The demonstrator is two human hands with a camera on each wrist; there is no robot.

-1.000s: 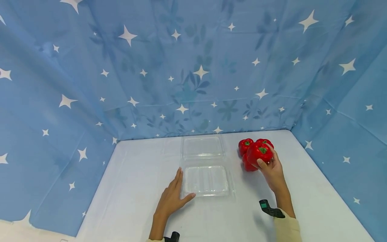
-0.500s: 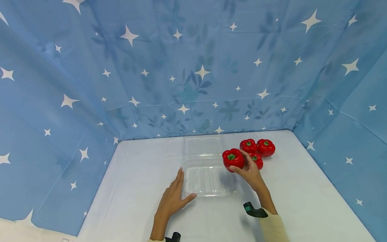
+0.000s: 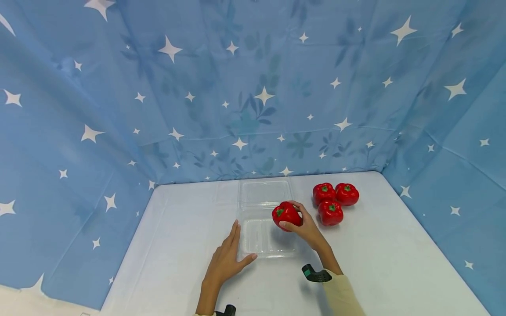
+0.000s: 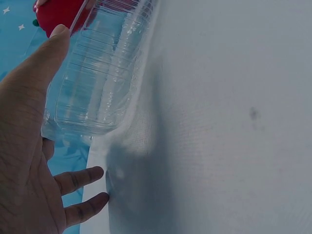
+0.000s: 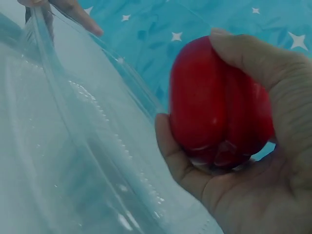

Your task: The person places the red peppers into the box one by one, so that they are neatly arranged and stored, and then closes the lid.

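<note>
My right hand (image 3: 302,224) grips a red bell pepper (image 3: 286,215) above the right part of a clear plastic clamshell box (image 3: 253,252). In the right wrist view the thumb and fingers curl round the pepper (image 5: 200,97), which is apart from the box wall (image 5: 112,165). My left hand (image 3: 226,257) lies at the box's near left corner with fingers extended and thumb along the front rim. In the left wrist view the thumb (image 4: 46,58) touches the rim. The box stands unfolded, its lid (image 3: 265,193) lying flat behind the base.
To the right on the white table (image 3: 395,245) sit three more red bell peppers, one at the left (image 3: 323,193), one at the right (image 3: 347,194) and one in front (image 3: 330,213). A blue starry curtain (image 3: 245,118) stands along the table's back and sides.
My right hand has carried the bell pepper leftward from the group of peppers to above the box base. The left hand has stayed at the box corner.
</note>
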